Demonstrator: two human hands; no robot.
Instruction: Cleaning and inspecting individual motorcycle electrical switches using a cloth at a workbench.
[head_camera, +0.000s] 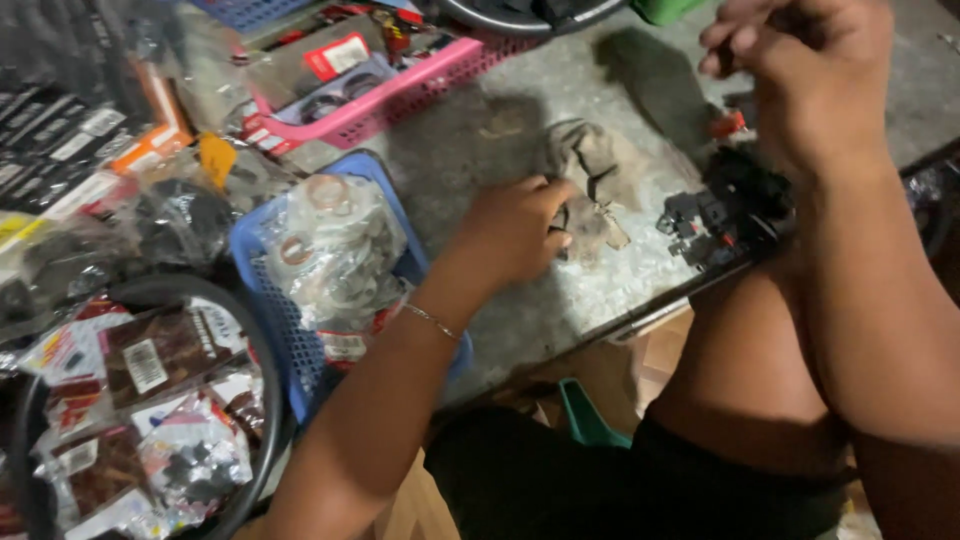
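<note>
Head view: left hand (515, 230) pinches rag (590, 185); right hand (800, 65) curled, contents unclear. Keep rag flat on bench (500, 120).

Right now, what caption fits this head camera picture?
Left hand grips a dirty rag on the workbench; right hand is raised above.

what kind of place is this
Probably a small repair shop or spare-parts stall, perhaps for motorbikes. Plastic baskets hold bagged rings and gaskets, packaged parts lie piled beside them, and a greasy rag under the left hand lies on a worn bench near black connector parts.
</note>
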